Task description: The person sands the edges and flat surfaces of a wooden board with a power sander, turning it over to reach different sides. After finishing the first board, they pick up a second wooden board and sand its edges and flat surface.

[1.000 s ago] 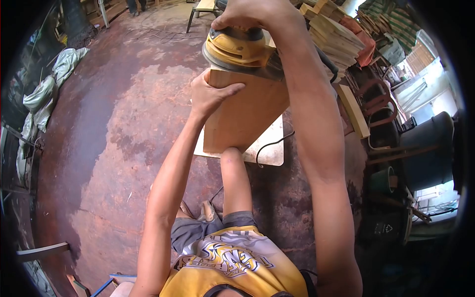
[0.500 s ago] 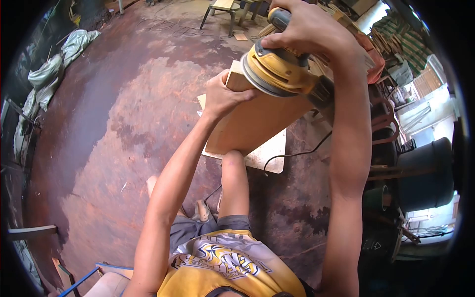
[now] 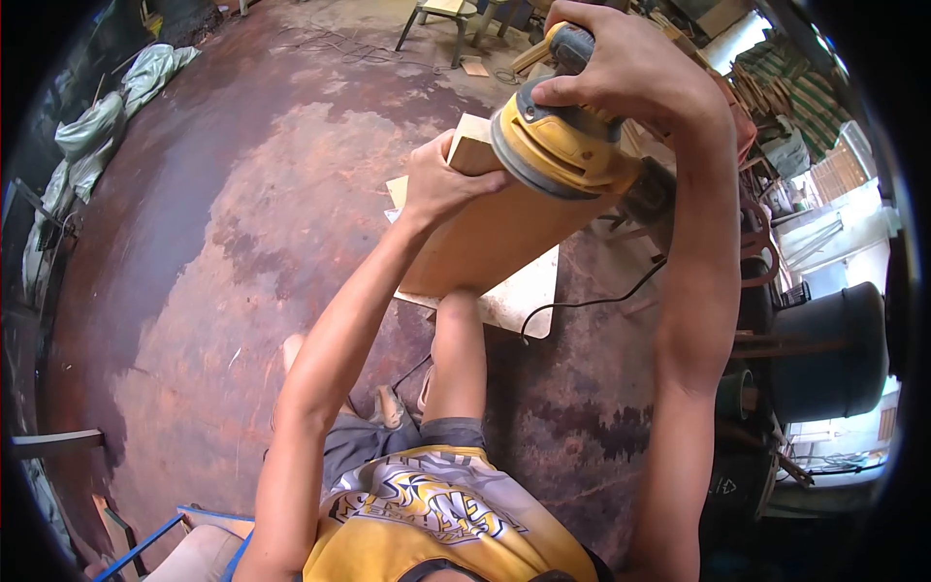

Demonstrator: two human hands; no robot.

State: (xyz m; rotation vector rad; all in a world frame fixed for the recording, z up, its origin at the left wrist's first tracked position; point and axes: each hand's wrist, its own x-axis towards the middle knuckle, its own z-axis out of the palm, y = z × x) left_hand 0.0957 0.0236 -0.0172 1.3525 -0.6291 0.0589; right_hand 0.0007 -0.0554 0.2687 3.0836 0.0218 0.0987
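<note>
A yellow and black orbital sander (image 3: 567, 150) is in my right hand (image 3: 626, 73), with the fingers wrapped over its top. Its round pad meets the upper end of a thick, box-like wooden piece (image 3: 504, 238). My left hand (image 3: 441, 184) clasps the near left corner of that piece, thumb on the front face and close to the pad. The wood stands tilted, its lower end by my knee, above a pale flat board (image 3: 529, 296). A black cord (image 3: 596, 302) curves across the board. The wood's far side is hidden.
Pale sacks (image 3: 92, 145) lie along the left wall. A stool (image 3: 441, 12) stands at the back. To the right are a large dark blue barrel (image 3: 834, 354) and stacked wood (image 3: 761, 102). A blue-edged frame (image 3: 145, 548) sits at lower left.
The sander and my right hand have shifted slightly right and down along the wood's upper end. My left hand keeps its hold on the corner. The whole view has moved a little.
</note>
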